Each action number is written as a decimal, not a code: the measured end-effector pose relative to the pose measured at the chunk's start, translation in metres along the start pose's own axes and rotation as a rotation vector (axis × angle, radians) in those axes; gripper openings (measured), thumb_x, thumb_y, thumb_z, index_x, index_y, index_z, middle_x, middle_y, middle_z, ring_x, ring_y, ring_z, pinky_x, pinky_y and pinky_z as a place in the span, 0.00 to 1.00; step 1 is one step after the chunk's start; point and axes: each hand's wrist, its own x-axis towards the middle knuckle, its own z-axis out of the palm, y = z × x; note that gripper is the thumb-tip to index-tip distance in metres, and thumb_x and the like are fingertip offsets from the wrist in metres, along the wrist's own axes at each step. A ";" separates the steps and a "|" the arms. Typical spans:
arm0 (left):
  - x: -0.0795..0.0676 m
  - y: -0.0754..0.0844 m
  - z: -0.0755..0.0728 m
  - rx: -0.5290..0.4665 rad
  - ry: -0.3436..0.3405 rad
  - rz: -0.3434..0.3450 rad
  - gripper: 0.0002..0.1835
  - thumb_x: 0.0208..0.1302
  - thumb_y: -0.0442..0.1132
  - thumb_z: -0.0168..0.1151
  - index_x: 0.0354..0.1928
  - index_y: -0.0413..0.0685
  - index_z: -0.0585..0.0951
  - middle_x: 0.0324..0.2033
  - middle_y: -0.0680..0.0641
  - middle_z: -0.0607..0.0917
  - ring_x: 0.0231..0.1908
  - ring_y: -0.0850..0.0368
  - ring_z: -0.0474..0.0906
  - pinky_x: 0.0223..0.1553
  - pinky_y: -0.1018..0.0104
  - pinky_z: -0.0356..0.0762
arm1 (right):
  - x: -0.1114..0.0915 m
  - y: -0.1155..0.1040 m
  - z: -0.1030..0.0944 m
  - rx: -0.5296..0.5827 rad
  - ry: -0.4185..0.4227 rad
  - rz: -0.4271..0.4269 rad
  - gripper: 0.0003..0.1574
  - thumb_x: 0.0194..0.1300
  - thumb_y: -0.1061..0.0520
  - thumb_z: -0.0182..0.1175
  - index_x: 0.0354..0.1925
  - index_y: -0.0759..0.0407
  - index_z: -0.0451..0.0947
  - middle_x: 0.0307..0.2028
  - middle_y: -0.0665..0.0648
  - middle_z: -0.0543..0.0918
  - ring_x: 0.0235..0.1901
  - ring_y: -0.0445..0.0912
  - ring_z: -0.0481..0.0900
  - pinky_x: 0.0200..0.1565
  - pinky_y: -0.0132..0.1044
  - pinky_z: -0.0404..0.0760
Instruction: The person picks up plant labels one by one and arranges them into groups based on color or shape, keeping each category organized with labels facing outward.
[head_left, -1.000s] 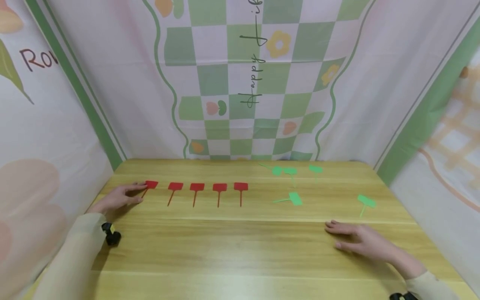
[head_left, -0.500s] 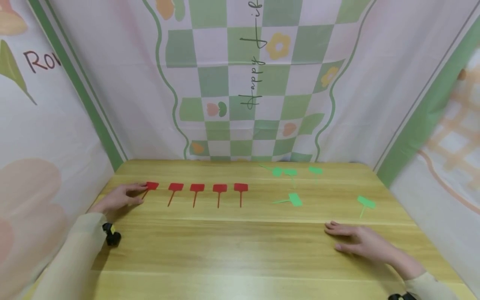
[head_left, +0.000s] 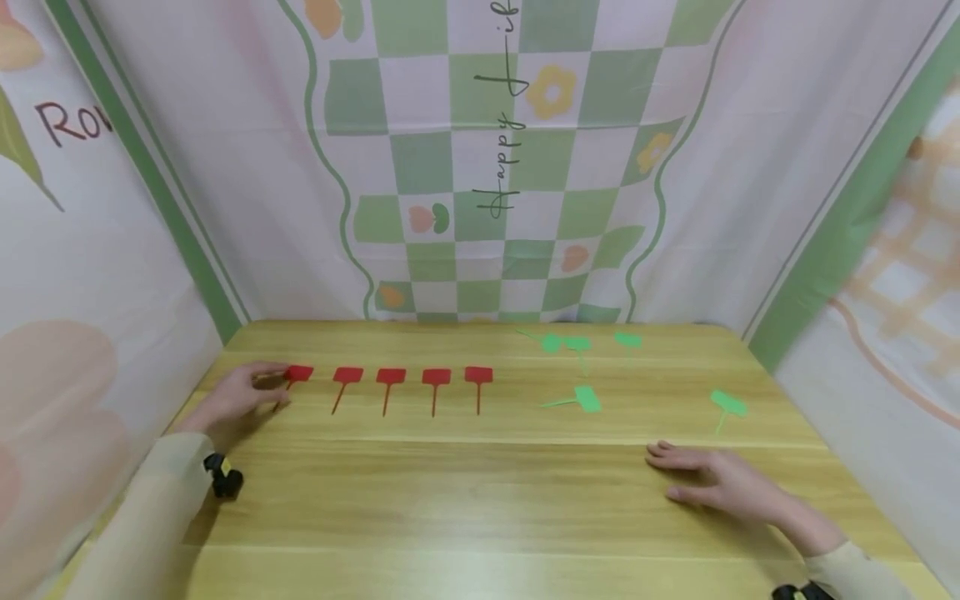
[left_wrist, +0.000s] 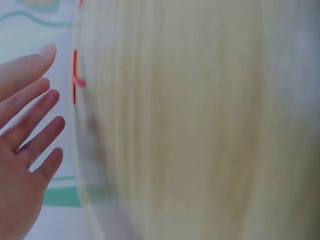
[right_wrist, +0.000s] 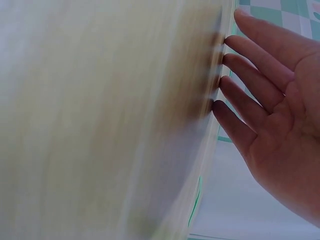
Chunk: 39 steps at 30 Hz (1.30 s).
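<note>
Several red T-shaped plant labels, among them one at the row's right end [head_left: 478,375], lie side by side on the wooden table [head_left: 420,492], stems toward the person. At the row's left end, my left hand [head_left: 238,393] hovers by the leftmost red label [head_left: 301,373], fingers loosely extended and overlapping its edge in the head view. The left wrist view shows those fingers spread, apart from the red label [left_wrist: 75,80]. My right hand [head_left: 720,481] rests its fingertips on the table at the right, holding nothing. Nearest to it is a green plant label [head_left: 729,403].
Another green label [head_left: 588,399] lies sideways right of the red row. Toward the back edge are a round-headed green label [head_left: 551,342] and two rectangular ones, including a green label [head_left: 628,340] farther right. A printed curtain [head_left: 480,167] hangs behind the table.
My left fingers have lifted slightly off the leftmost red label, and a gap shows between fingers and thumb. The labels and my right hand stay put; the head view has shifted a little.
</note>
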 end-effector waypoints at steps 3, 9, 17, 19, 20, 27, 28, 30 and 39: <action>0.002 0.008 0.004 0.040 0.032 0.039 0.31 0.59 0.48 0.66 0.63 0.43 0.72 0.61 0.32 0.72 0.56 0.32 0.71 0.54 0.37 0.70 | 0.000 0.000 0.000 0.003 -0.003 -0.014 0.28 0.56 0.53 0.68 0.56 0.52 0.78 0.59 0.52 0.76 0.61 0.23 0.61 0.57 0.09 0.51; 0.005 0.038 0.016 0.103 0.090 0.168 0.25 0.57 0.41 0.68 0.57 0.43 0.77 0.53 0.37 0.79 0.53 0.38 0.74 0.52 0.41 0.71 | 0.002 0.000 -0.002 0.004 -0.020 0.001 0.28 0.57 0.51 0.67 0.56 0.52 0.78 0.58 0.57 0.78 0.61 0.24 0.61 0.57 0.09 0.52; 0.009 0.081 0.041 0.090 0.067 0.279 0.22 0.55 0.39 0.70 0.54 0.46 0.80 0.50 0.43 0.82 0.48 0.45 0.75 0.48 0.45 0.75 | 0.003 -0.002 -0.005 0.004 -0.072 0.039 0.27 0.60 0.49 0.65 0.58 0.52 0.77 0.57 0.63 0.78 0.61 0.24 0.61 0.55 0.08 0.54; 0.010 0.089 0.047 0.075 0.056 0.295 0.22 0.55 0.39 0.70 0.53 0.47 0.80 0.50 0.44 0.82 0.49 0.45 0.75 0.48 0.45 0.75 | 0.003 -0.003 -0.005 0.001 -0.070 0.042 0.27 0.60 0.49 0.65 0.58 0.52 0.77 0.57 0.63 0.78 0.61 0.24 0.61 0.55 0.08 0.55; 0.011 0.094 0.050 0.066 0.053 0.305 0.22 0.55 0.40 0.70 0.53 0.46 0.80 0.49 0.44 0.82 0.49 0.44 0.75 0.49 0.44 0.74 | 0.002 -0.003 -0.005 -0.002 -0.067 0.043 0.27 0.59 0.49 0.65 0.57 0.52 0.77 0.57 0.63 0.78 0.61 0.24 0.61 0.55 0.08 0.55; 0.017 0.115 0.068 0.036 0.023 0.377 0.20 0.55 0.40 0.70 0.50 0.45 0.81 0.47 0.46 0.83 0.47 0.46 0.76 0.48 0.48 0.76 | 0.002 -0.003 -0.004 -0.018 -0.061 0.058 0.28 0.59 0.48 0.65 0.57 0.51 0.78 0.57 0.62 0.78 0.61 0.24 0.61 0.55 0.09 0.53; 0.018 0.118 0.070 0.033 0.018 0.382 0.19 0.55 0.40 0.70 0.50 0.45 0.81 0.46 0.46 0.83 0.46 0.46 0.76 0.47 0.49 0.76 | 0.002 -0.003 -0.004 -0.021 -0.060 0.059 0.28 0.59 0.48 0.66 0.57 0.51 0.78 0.57 0.62 0.78 0.61 0.25 0.62 0.55 0.09 0.53; 0.021 0.123 0.076 0.028 0.008 0.388 0.18 0.54 0.39 0.70 0.48 0.46 0.82 0.44 0.46 0.84 0.44 0.49 0.77 0.45 0.53 0.77 | 0.002 -0.004 -0.004 -0.015 -0.062 0.063 0.28 0.59 0.48 0.65 0.57 0.51 0.78 0.57 0.61 0.78 0.61 0.25 0.62 0.55 0.09 0.53; 0.031 0.145 0.101 0.005 -0.010 0.434 0.14 0.56 0.39 0.70 0.45 0.44 0.83 0.38 0.50 0.85 0.37 0.56 0.77 0.38 0.59 0.77 | 0.001 -0.003 -0.002 -0.018 -0.044 0.058 0.28 0.57 0.48 0.66 0.56 0.52 0.78 0.56 0.63 0.79 0.60 0.24 0.61 0.56 0.08 0.52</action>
